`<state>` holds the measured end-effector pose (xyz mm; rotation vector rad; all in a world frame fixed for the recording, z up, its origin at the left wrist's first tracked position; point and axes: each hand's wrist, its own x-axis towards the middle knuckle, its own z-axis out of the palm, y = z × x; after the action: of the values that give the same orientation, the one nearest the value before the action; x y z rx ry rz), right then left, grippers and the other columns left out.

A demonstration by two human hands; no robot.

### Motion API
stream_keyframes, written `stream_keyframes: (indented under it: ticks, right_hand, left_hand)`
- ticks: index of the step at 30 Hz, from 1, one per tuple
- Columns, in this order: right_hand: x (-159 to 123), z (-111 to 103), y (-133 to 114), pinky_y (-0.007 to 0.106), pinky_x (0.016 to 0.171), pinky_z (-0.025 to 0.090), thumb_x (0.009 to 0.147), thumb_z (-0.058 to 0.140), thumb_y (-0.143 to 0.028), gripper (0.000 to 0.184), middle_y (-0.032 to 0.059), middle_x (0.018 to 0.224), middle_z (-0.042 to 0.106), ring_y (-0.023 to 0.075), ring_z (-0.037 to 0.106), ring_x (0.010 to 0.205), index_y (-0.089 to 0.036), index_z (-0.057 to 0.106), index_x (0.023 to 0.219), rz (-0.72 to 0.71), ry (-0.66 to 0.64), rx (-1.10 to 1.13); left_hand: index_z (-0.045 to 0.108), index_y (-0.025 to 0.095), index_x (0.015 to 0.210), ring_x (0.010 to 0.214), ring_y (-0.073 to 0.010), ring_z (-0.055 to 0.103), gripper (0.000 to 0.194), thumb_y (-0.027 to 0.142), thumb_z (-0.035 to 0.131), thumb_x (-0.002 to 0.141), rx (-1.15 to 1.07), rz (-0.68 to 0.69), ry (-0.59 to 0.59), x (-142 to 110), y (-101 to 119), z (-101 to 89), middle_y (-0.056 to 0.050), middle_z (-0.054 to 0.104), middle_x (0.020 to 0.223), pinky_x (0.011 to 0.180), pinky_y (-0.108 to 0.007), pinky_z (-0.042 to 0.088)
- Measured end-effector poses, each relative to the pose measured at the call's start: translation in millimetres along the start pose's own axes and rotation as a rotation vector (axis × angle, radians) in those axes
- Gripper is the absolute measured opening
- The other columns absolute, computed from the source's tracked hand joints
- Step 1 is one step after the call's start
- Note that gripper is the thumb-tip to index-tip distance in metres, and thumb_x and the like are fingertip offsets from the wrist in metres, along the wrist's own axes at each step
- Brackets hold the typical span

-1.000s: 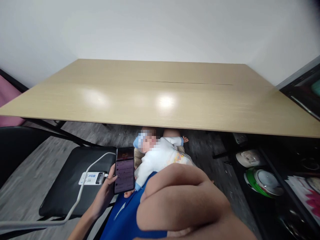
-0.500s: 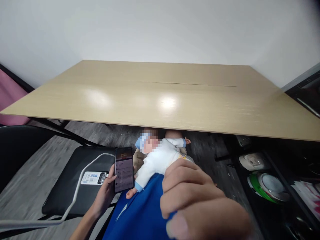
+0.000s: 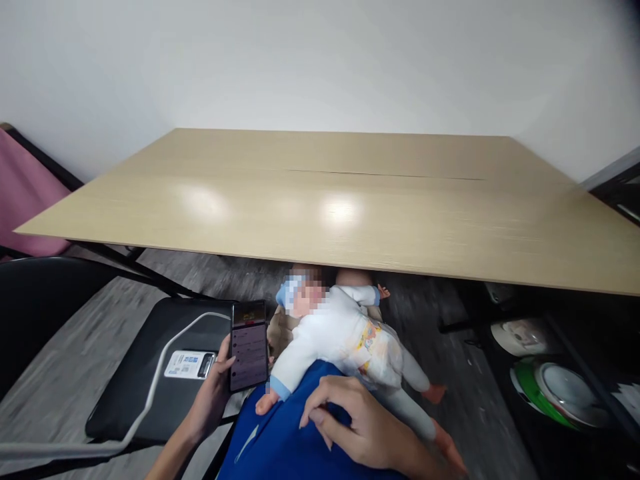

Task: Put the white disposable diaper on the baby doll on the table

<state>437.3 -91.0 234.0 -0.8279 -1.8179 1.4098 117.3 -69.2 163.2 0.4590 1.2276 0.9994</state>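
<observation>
My left hand (image 3: 213,393) grips a dark smartphone (image 3: 249,345) upright, its screen lit, above the edge of a black chair seat (image 3: 150,373). A baby doll (image 3: 345,333) in white clothes, a patterned diaper and a blue cap lies across my lap on blue fabric (image 3: 280,440), head toward the table. My right hand (image 3: 357,427) rests on the blue fabric just below the doll's hip, fingers curled and holding nothing.
A long light wooden table (image 3: 350,200) spans the view ahead, its near edge above the doll's head. A white power bank (image 3: 189,364) with a white cable (image 3: 145,407) lies on the chair. Bowls and lids (image 3: 555,387) sit on a dark shelf at right.
My right hand dropped away from close to the camera down onto my lap beside the doll, uncovering its diaper and legs. The view shifted slightly. The phone stays held.
</observation>
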Motion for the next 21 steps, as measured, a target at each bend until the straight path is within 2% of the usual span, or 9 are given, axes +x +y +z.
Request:
stream_keyframes:
  ticks: [5,12,21]
  right_hand:
    - [4,3,17,0.026,0.089,0.051,0.112,0.064,-0.035,0.023,-0.0026,0.068,0.076,0.0147,0.068,0.08,-0.025,0.083,0.106,0.087,0.06,0.067]
    - [2,7,37,0.028,0.087,0.051,0.109,0.067,-0.042,0.027,-0.0012,0.07,0.075,0.015,0.07,0.076,-0.025,0.085,0.1,0.23,0.124,0.136]
    - [5,8,59,0.029,0.083,0.047,0.113,0.055,-0.052,0.043,-0.0001,0.077,0.07,0.0149,0.065,0.078,-0.021,0.067,0.086,0.303,0.108,0.199]
  left_hand:
    - [0.033,0.035,0.175,0.148,-0.0376,0.062,0.093,0.05,0.074,0.092,0.035,-0.007,0.013,2,9,6.0,-0.008,0.067,0.16,0.127,-0.048,0.046]
    - [0.039,0.032,0.173,0.153,-0.0396,0.057,0.096,0.049,0.08,0.088,0.015,-0.02,0.098,15,8,1.9,-0.009,0.066,0.161,0.132,-0.048,0.04]
    - [0.028,0.03,0.178,0.142,-0.0379,0.067,0.099,0.045,0.076,0.093,-0.009,-0.043,0.071,34,15,5.2,-0.011,0.069,0.157,0.125,-0.047,0.05]
